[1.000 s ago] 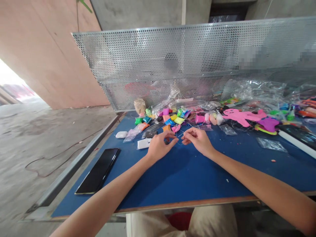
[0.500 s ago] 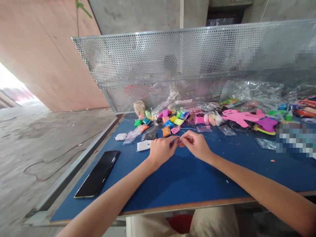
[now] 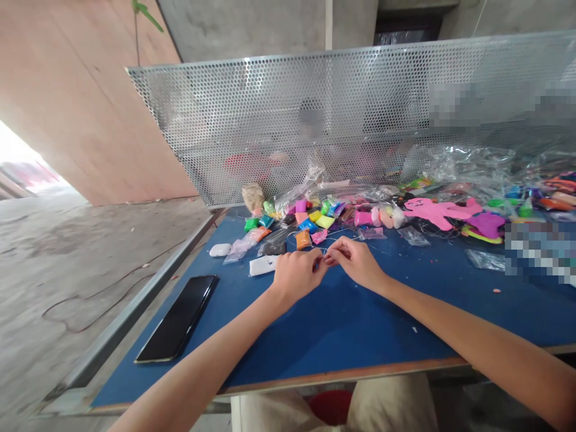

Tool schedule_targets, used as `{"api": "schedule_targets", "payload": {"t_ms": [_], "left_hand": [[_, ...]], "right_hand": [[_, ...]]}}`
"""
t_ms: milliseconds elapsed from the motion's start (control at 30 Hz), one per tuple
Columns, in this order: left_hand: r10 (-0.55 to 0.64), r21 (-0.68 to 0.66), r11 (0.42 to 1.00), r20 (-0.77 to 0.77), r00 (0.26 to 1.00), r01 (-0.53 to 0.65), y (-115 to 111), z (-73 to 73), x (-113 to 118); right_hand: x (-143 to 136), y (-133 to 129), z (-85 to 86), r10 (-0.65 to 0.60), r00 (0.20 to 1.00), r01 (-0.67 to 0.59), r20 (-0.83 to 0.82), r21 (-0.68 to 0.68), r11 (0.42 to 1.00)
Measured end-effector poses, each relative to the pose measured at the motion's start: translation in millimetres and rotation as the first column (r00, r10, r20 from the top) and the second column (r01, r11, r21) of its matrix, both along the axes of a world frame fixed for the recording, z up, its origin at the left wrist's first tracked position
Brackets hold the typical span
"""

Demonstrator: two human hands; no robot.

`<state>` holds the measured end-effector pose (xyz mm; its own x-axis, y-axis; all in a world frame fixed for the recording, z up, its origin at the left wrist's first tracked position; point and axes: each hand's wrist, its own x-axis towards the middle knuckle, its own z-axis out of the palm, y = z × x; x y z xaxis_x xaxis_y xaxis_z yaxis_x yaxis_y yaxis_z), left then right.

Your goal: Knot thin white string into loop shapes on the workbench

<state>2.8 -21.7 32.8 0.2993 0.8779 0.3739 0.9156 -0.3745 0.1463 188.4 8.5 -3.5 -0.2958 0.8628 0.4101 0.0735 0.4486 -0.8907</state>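
Note:
Over the blue tabletop (image 3: 342, 336), my left hand (image 3: 297, 273) and my right hand (image 3: 353, 259) meet fingertip to fingertip. Both are closed in a pinch on a thin pale strand (image 3: 344, 230), which arcs out behind the fingers. Whether it is thread or wire I cannot tell, and its ends are hidden by my fingers. Just beyond the hands lie an orange packet (image 3: 303, 240) and a small pink packet (image 3: 319, 236). A white block-like piece (image 3: 262, 265) touches or nearly touches the outline of my left hand.
A black phone (image 3: 177, 318) lies at the left, with a white rounded case (image 3: 220, 249) farther back. Colourful packets, pink figure cutouts (image 3: 427, 211) and clear plastic bags (image 3: 472, 162) crowd the back. A perforated metal panel (image 3: 270, 102) stands behind them.
My fingertips have drawn closer together and curled more, the left index finger bending down. The pale strand has shifted behind them. The view has moved very slightly.

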Motion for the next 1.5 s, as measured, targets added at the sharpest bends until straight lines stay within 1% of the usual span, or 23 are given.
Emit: {"api": "schedule_targets", "payload": {"t_ms": [133, 233, 333, 500, 600, 733, 833, 933, 1000, 1100, 1333, 1400, 1500], "left_hand": [[-0.037, -0.038, 0.999, 0.052, 0.998, 0.039, -0.1, 0.0, -3.7], [-0.091, -0.036, 0.995, 0.036, 0.995, 0.092, 0.5, -0.8, -7.1], [-0.128, -0.068, 0.989, 0.041, 0.991, 0.130, 3.4, -3.4, -9.2], [-0.126, -0.110, 0.984, 0.115, 0.985, 0.139, 11.3, -10.9, -11.9], [-0.166, -0.036, 0.985, 0.071, 0.983, 0.169, 13.3, -12.1, -14.0], [-0.229, 0.086, 0.969, -0.019, 0.973, 0.230, 12.9, -7.9, -16.5], [-0.250, 0.092, 0.965, 0.027, 0.968, 0.247, 13.0, -4.9, -17.6], [-0.257, 0.048, 0.966, 0.079, 0.963, 0.254, 15.3, -5.8, -18.7], [-0.256, 0.022, 0.967, 0.057, 0.965, 0.255, 17.6, -8.1, -19.3], [-0.247, 0.023, 0.969, 0.024, 0.969, 0.246, 19.9, -11.2, -18.5], [-0.126, 0.003, 0.992, 0.060, 0.990, 0.126, 17.2, -8.6, -12.2], [-0.130, -0.001, 0.991, 0.070, 0.989, 0.130, 17.1, -7.4, -12.8], [-0.190, -0.008, 0.982, 0.072, 0.979, 0.191, 18.5, -7.0, -15.9]], "right_hand": [[0.8, 2.6, -1.0, 0.013, 1.000, -0.013, 0.007, -0.036, 0.999], [2.8, 4.0, 1.0, 0.021, 1.000, -0.022, -0.008, -0.108, 0.994], [5.1, 5.1, 2.8, 0.043, 0.999, -0.045, -0.018, -0.167, 0.985], [7.1, 6.4, 1.4, 0.033, 0.999, -0.030, 0.014, -0.137, 0.990], [8.2, 7.0, 0.7, 0.033, 0.999, -0.030, 0.020, -0.113, 0.993], [9.8, 6.0, 2.9, 0.046, 0.998, -0.041, 0.047, -0.108, 0.993], [9.9, 3.3, 5.9, 0.056, 0.997, -0.050, 0.059, -0.094, 0.994], [9.1, 0.4, 7.5, 0.056, 0.996, -0.049, 0.074, -0.083, 0.995], [8.7, -1.0, 7.4, 0.051, 0.995, -0.044, 0.086, -0.079, 0.996], [8.0, -3.2, 6.8, 0.037, 0.993, -0.031, 0.113, -0.058, 0.998], [3.0, -8.2, 6.7, 0.004, 0.986, -0.005, 0.165, 0.008, 1.000], [2.4, -7.7, 5.5, 0.014, 0.988, -0.012, 0.152, -0.011, 1.000], [3.1, -5.6, 2.6, 0.039, 0.991, -0.032, 0.129, -0.062, 0.998]]}}
